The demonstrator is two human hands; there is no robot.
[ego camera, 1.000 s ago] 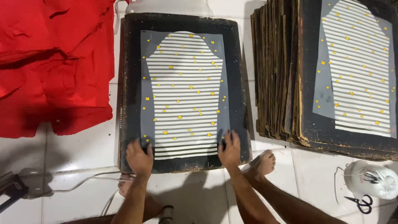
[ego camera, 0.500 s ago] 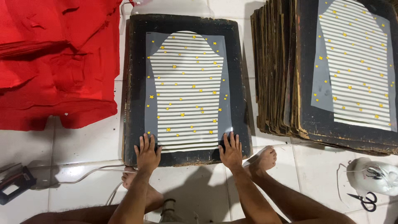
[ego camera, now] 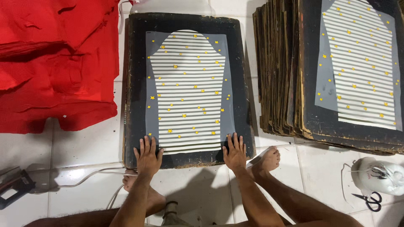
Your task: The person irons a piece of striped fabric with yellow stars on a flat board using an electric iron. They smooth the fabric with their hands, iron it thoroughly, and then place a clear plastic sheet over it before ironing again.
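White floor tiles (ego camera: 84, 147) filled the frame, and everything sat on the floor. At the bottom, two bare arms reached up from the lower edge, with a bare foot (ego camera: 266, 159) just right of them. A pair of scissors (ego camera: 372, 201) lay at the lower right, beside a white round thing (ego camera: 381, 176). A white cord (ego camera: 84, 178) ran along the lower left. The left hand (ego camera: 147, 156) lay flat with fingers spread on the bottom edge of a dark board (ego camera: 134, 84). The right hand (ego camera: 235, 153) lay flat and spread on the same edge. In the middle of the board was a striped sheet with yellow stars (ego camera: 187, 90). A stack of boards (ego camera: 286, 71) stood at the upper right. Red cloth (ego camera: 54, 63) lay at the upper left.
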